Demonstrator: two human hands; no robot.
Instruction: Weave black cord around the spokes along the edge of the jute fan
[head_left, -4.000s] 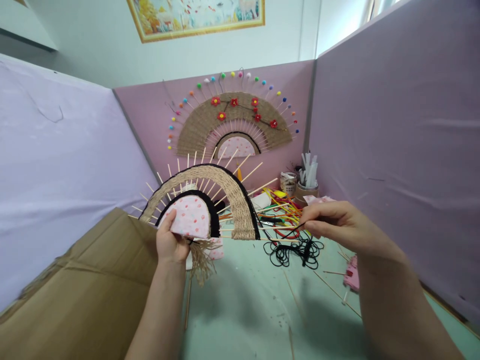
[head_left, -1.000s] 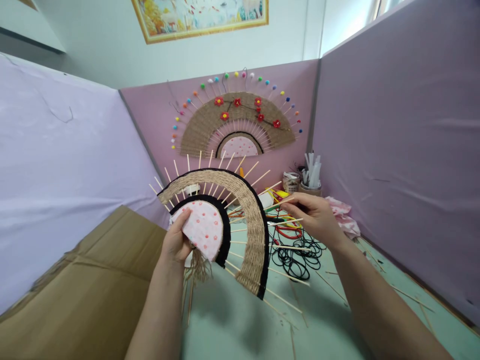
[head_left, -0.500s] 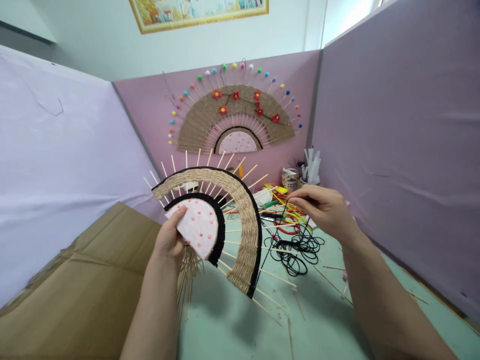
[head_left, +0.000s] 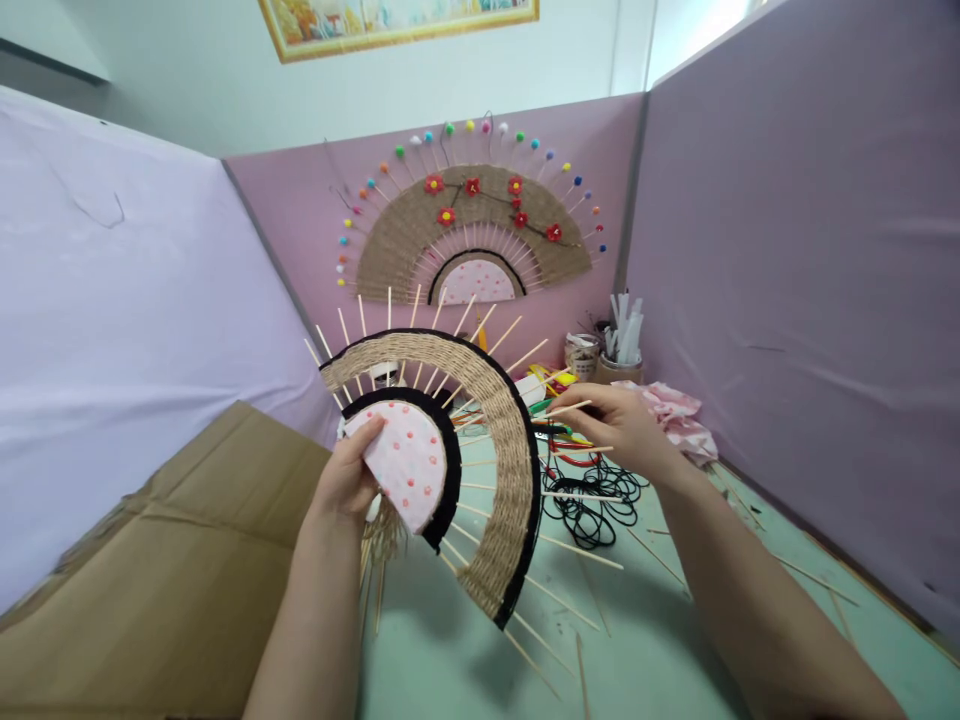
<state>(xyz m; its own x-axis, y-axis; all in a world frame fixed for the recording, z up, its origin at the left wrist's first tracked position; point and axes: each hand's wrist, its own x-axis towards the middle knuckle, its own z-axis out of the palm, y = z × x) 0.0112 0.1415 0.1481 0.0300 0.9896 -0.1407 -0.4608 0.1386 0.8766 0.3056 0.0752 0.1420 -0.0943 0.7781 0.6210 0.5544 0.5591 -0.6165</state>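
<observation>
My left hand (head_left: 349,470) grips a half-round woven fan at its base, thumb lying on the pink dotted center (head_left: 409,455). Thin wooden sticks (head_left: 579,551) radiate from it through a black inner band and a tan woven band (head_left: 514,470) edged in black. At the fan's right rim, my right hand (head_left: 600,420) is pinched closed beside a stick. The black cord that it held a moment ago is hard to make out at the fingertips. A loose heap of black cord (head_left: 589,510) lies on the table below that hand.
A finished fan (head_left: 390,240) with red flowers and pom-poms hangs on the pink partition. Behind my right hand are jars (head_left: 581,355) of tools and crumpled pink cloth (head_left: 679,415). Cardboard (head_left: 187,560) lies at left; loose sticks (head_left: 814,580) are scattered on the green table (head_left: 450,670).
My right hand has moved left and slightly down, in to the fan's outer sticks, from drawing the cord out to the side. The fan has shifted slightly right and turned a little.
</observation>
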